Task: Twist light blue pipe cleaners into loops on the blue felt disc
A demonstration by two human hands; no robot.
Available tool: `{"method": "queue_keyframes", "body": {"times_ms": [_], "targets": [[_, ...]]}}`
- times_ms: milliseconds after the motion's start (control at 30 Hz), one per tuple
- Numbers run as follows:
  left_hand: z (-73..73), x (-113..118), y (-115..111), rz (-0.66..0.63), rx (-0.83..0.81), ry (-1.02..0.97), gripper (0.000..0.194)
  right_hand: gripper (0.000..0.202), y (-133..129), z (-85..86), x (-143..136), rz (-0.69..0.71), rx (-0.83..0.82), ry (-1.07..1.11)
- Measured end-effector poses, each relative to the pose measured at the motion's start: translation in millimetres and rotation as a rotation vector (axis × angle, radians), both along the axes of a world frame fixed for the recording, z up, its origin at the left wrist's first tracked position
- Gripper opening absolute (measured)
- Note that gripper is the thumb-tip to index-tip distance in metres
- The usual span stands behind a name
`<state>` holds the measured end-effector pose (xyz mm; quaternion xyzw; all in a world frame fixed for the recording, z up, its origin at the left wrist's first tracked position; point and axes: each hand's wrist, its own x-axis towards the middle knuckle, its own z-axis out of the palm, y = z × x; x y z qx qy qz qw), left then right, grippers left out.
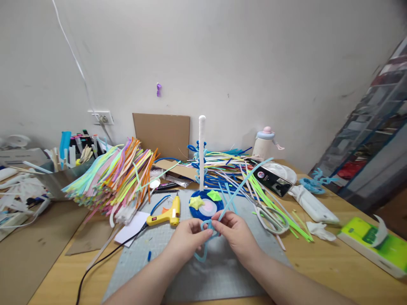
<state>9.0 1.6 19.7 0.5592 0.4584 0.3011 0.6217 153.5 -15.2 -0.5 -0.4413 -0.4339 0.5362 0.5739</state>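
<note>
Both hands pinch a light blue pipe cleaner (240,191) bent into loops. My left hand (190,234) grips the looped part, and one loop hangs below its fingers. My right hand (233,231) is closed on the same piece beside it, with a long straight end rising to the upper right. Just behind the hands lies a round blue base (194,211) bearing a yellow star (197,203), a green star (214,195) and a pale pink-white oval (208,208). A white fuzzy stick (202,152) stands upright there, with blue curled pieces (193,148) close by.
A yellow glue gun (167,214) rests on the grey cutting mat (136,275), its black cord running left. Scissors (271,218), a phone (273,180) and green pipe cleaners (280,212) lie right. A large multicoloured bundle of pipe cleaners (111,178) stands left; a bottle (263,144) stands behind.
</note>
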Motion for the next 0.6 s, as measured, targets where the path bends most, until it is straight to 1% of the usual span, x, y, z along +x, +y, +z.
{"method": "queue_keyframes", "body": {"times_ms": [133,267,400,467,600], "targets": [[1.6,-0.7,0.8,-0.02,-0.011,-0.005,0.036,0.022,2.2,-0.3,1.4,0.019,-0.008,0.018],[0.9,-2.3,3.7,0.018,-0.083,-0.043,0.034,0.025,6.0,1.5,6.2,-0.019,-0.003,-0.004],[1.0,-4.2,4.7,0.027,-0.119,-0.054,0.032,0.026,7.3,4.1,9.5,0.054,-0.034,-0.003],[3.0,-4.3,4.1,0.022,-0.115,-0.053,0.032,0.027,6.9,4.4,9.3,0.063,-0.053,0.001],[9.9,-2.8,1.3,-0.017,-0.1,-0.064,0.031,0.028,6.0,3.4,8.0,0.035,-0.051,-0.003]]}}
